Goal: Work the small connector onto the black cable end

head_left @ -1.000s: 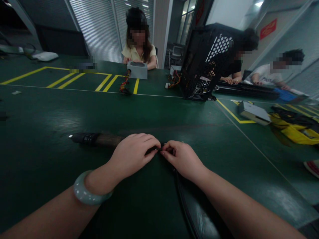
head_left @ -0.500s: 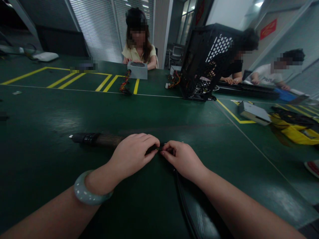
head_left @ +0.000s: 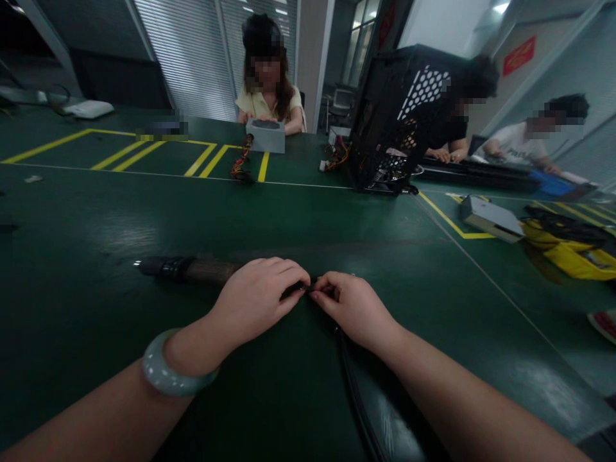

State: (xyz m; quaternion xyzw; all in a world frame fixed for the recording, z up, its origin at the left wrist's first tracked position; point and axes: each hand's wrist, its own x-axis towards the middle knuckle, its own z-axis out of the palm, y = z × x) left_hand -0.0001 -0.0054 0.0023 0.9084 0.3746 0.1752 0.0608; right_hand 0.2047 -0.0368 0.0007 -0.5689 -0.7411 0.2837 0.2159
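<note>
Left hand [head_left: 262, 295] clamped over the rear of our driver [head_left: 206, 271], probably to steady it; right hand [head_left: 356, 305] pinching what looks like the cable [head_left: 355, 385] end at the driver's tail, likely to align both. Our hands almost meet there, so we can't see any join. Driver lies under our left hand, nose sticking out; cable trails off the driver's near side.
</note>
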